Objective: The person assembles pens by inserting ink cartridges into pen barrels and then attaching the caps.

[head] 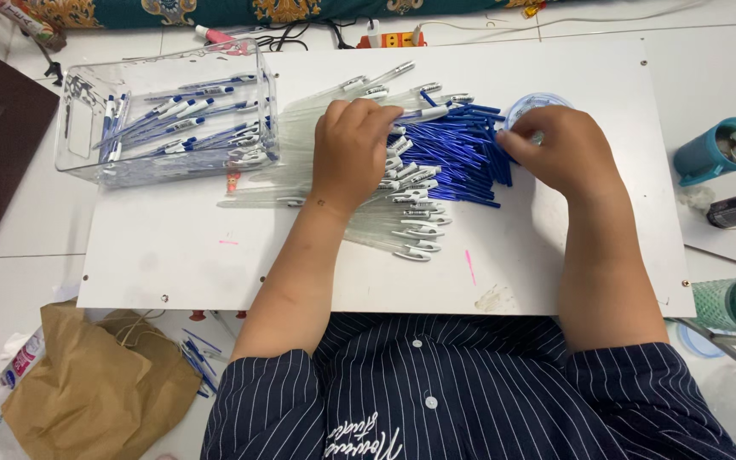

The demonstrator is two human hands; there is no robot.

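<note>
Clear glossy plastic bin (87, 119), matt white board (555, 255), crumpled brown paper bag (95, 383)

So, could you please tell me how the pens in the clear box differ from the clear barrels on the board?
The pens in the clear box look assembled, with blue and white parts; the clear barrels look empty and see-through. The pens are contained in the box, while the barrels lie loose on the white board, under the left hand. Both lie flat.

Looks like home piecework done on the floor: a white board (172, 255) is laid flat over pale floor tiles (19, 213), and a patterned cushion edge (215, 10) is seen along the top. A power strip (389, 37) is plugged in at top centre, and a crumpled brown paper bag (95, 383) is dumped lower left.
</note>
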